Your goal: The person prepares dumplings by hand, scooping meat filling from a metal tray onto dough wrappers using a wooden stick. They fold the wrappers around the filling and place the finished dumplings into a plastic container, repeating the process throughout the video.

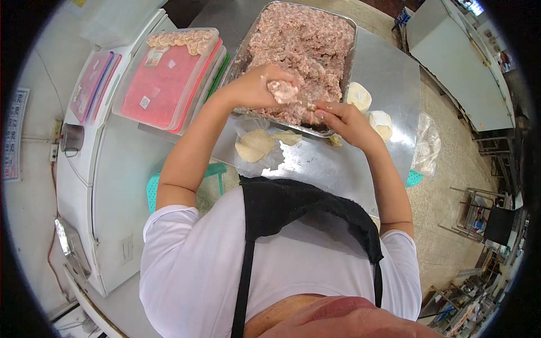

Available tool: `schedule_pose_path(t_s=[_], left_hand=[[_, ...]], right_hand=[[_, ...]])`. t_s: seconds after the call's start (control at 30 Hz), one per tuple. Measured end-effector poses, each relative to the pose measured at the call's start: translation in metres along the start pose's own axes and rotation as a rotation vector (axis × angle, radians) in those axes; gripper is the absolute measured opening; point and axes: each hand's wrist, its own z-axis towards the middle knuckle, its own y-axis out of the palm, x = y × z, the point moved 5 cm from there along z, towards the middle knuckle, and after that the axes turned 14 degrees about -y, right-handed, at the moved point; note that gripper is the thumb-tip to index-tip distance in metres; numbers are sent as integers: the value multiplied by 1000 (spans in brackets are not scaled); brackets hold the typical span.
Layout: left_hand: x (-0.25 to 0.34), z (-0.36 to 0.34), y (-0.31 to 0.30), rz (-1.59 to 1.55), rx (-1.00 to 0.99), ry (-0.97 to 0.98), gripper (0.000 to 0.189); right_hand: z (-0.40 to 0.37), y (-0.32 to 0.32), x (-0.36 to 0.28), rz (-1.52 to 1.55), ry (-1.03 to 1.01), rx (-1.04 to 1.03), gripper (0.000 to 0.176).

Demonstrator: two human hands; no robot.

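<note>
My left hand [256,87], fingers curled, holds a dumpling [283,92] with pale meat filling showing at its top. It is over the near left part of a metal tray [354,53] heaped with ground meat [304,39]. My right hand [345,119] is closed, thumb and fingers pinched around a thin, meat-smeared tool [310,106] whose exact kind I cannot make out. The tool's tip points at the dumpling. Round dough wrappers [255,145] lie on a plastic sheet before the tray. More wrappers [359,97] sit at its right side.
Lidded plastic boxes [163,90] are stacked to the left, the top one with a row of dumplings [183,38] inside. The steel table [389,73] carries the tray. A white freezer [127,186] stands at left. A clear plastic bag [427,145] hangs at the table's right edge.
</note>
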Motion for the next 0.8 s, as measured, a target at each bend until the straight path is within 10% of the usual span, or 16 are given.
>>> schedule_pose_path(t_s=[0.2, 0.27, 0.37, 0.47, 0.57, 0.8], left_hand=[[-42, 0, 18, 124, -11, -255, 27], [-89, -4, 9, -254, 356, -556, 27], [-120, -1, 14, -133, 244, -586, 53], [-93, -11, 14, -216, 154, -701, 60], [-63, -20, -2, -230, 219, -470, 52], [-14, -28, -29, 38, 270, -50, 56]], right_hand=[[7, -18, 28, -254, -206, -28, 30], [6, -28, 1, -753, -102, 170, 29], [3, 2, -20, -704, -318, 211, 25], [7, -3, 49, -836, -85, 59, 26], [-1, -23, 38, -941, 170, -98, 30], [-7, -10, -47, -225, -94, 202, 28]])
